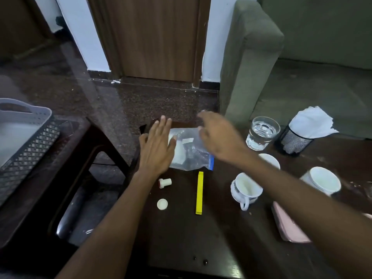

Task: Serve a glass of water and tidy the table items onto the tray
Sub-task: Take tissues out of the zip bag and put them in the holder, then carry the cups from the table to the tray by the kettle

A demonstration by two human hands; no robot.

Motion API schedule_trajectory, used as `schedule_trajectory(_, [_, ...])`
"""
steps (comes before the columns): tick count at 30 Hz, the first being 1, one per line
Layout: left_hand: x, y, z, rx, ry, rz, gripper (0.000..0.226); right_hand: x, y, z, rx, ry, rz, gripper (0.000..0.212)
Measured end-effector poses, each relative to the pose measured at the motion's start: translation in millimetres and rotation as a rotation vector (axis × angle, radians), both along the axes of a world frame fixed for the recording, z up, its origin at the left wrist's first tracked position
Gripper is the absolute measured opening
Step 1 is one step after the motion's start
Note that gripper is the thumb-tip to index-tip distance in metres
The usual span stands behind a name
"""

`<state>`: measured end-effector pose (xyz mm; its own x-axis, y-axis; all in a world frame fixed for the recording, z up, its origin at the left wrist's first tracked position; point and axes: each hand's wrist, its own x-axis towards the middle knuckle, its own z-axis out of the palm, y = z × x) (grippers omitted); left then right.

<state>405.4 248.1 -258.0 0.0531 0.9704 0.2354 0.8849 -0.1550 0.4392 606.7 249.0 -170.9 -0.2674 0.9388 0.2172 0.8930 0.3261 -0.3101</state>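
Observation:
A clear zip bag [191, 154] with white contents lies at the far edge of the dark table [181, 238]. My left hand [157, 146] hovers flat over the bag's left side, fingers straight. My right hand [219, 135] is blurred above the bag's right side, fingers spread and holding nothing. A glass of water [261, 132] stands to the right. Near me lie a yellow strip [199, 193], a small white bottle [165, 182] on its side and a white cap [162, 204]. The grey tray [24, 150] sits far left on another table.
Two white cups [245, 189] [324, 180] stand right of centre, a third partly hidden behind my right forearm. A black mesh holder [291, 141] with white tissue stands beside the glass. A pink cloth [287, 228] lies at the right. A green sofa [281, 67] is behind.

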Motion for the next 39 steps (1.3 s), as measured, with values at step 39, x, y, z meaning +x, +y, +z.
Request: schedule_trajectory(39, [95, -98, 55, -0.036, -0.266, -0.291, 0.084, 150, -144, 13, -0.026, 0.047, -0.306, 0.071])
